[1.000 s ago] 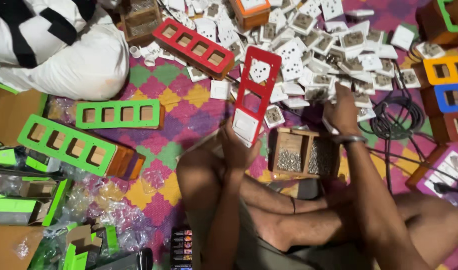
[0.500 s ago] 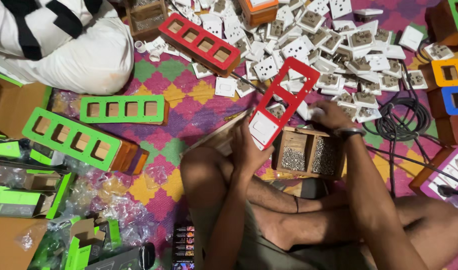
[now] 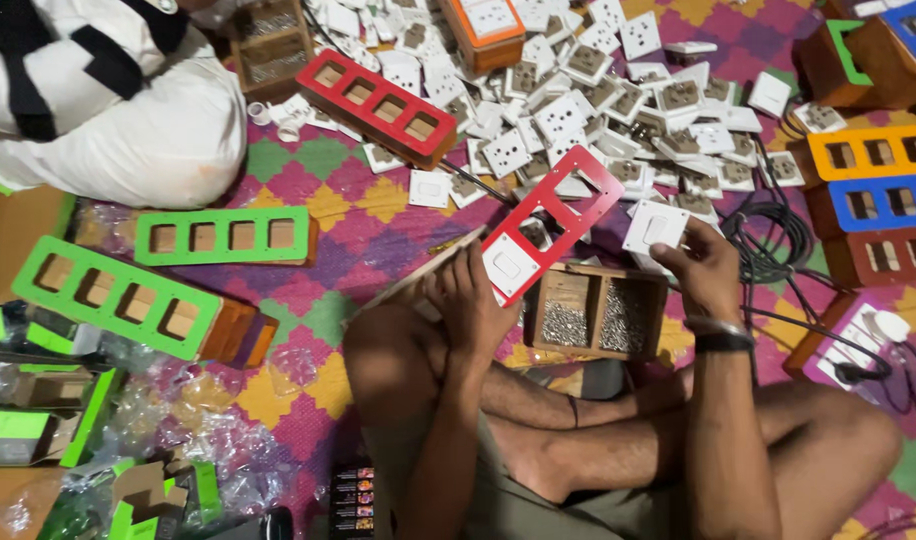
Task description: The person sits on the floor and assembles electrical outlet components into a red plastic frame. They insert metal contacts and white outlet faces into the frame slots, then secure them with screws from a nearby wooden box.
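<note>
Your left hand [image 3: 475, 300] grips the lower end of a red frame [image 3: 553, 222] with four square openings, fingers curled round its edge and the wooden strip [image 3: 418, 275] beneath it. The frame slants up and to the right from your knee, and a white switch plate [image 3: 508, 266] already sits in its lowest opening. Your right hand [image 3: 700, 262] is closed on a single white switch module [image 3: 655, 226], pinched between thumb and fingertips just beside the frame's upper end, not touching it. A dark band circles that wrist.

Between your hands, on the patterned floor mat [image 3: 373, 215], stands a small wooden box [image 3: 598, 312] with two compartments, both filled with small metal screws. Beyond the frame lies a wide heap of white switches and sockets [image 3: 568, 100]. Another red frame on its wooden box [image 3: 376, 105] rests at the heap's left edge. Two green-faced boxes [image 3: 228, 236] lie to your left, well apart from your hands. Orange, blue and red-brown boxes [image 3: 873, 200] are stacked at the right, near a coil of black cable [image 3: 773, 235].
</note>
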